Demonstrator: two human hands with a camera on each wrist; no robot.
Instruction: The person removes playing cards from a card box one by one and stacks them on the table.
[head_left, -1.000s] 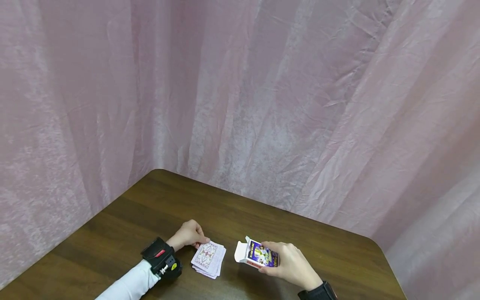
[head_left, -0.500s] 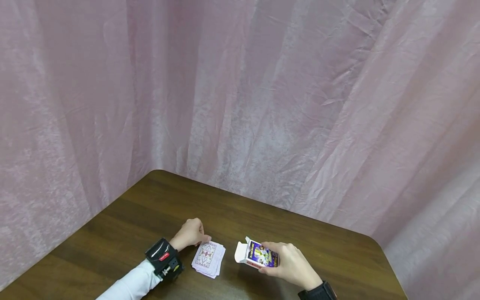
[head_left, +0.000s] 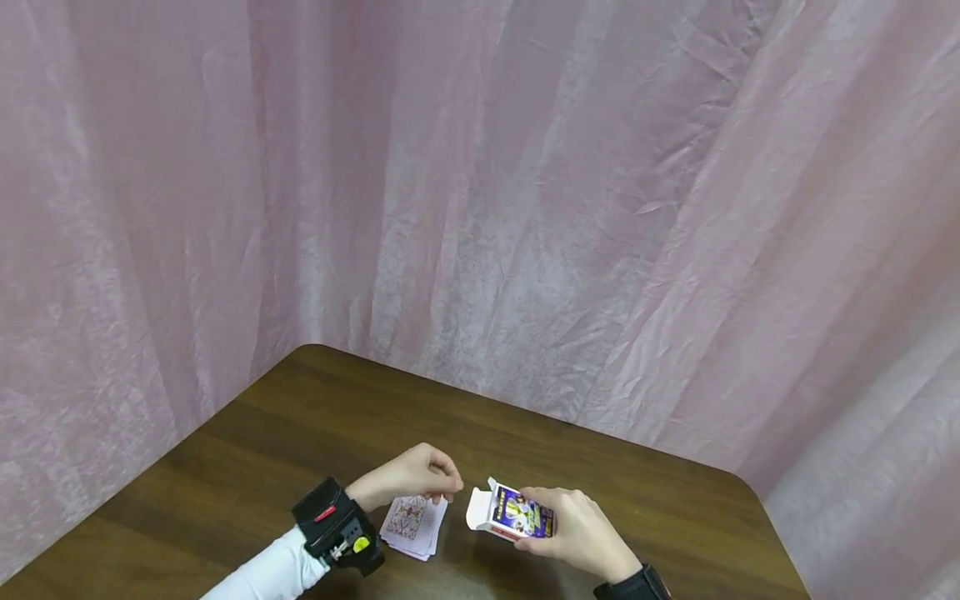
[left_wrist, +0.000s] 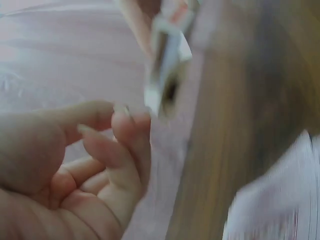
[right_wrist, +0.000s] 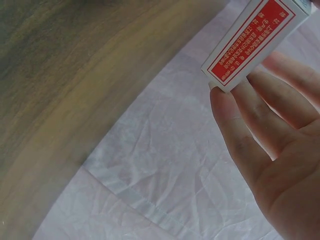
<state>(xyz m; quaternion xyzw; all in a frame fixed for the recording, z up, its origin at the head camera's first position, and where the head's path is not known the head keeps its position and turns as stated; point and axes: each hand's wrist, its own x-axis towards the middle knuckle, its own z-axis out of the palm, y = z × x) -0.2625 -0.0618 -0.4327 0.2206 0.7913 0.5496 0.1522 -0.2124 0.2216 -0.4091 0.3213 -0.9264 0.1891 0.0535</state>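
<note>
My right hand (head_left: pixel 572 529) grips a small purple-and-white card box (head_left: pixel 522 510) above the table, its white flap open toward the left. In the right wrist view, the box's red-and-white printed side (right_wrist: pixel 252 42) rests between the fingers. My left hand (head_left: pixel 408 477) hovers between a stack of playing cards (head_left: pixel 416 529) and the box's open end. Its fingers are curled in toward the thumb, and nothing shows between them in the left wrist view, where the box (left_wrist: pixel 167 70) is blurred beyond the fingertips. The patterned card backs face up, and the hand partly covers the stack's far edge.
The brown wooden table (head_left: pixel 315 392) has rounded far corners. Pink curtains (head_left: pixel 480 208) hang right behind its far and left edges.
My left hand has left the far corner of the card stack and moved right, toward the box's open end. The right hand and box have barely moved.
</note>
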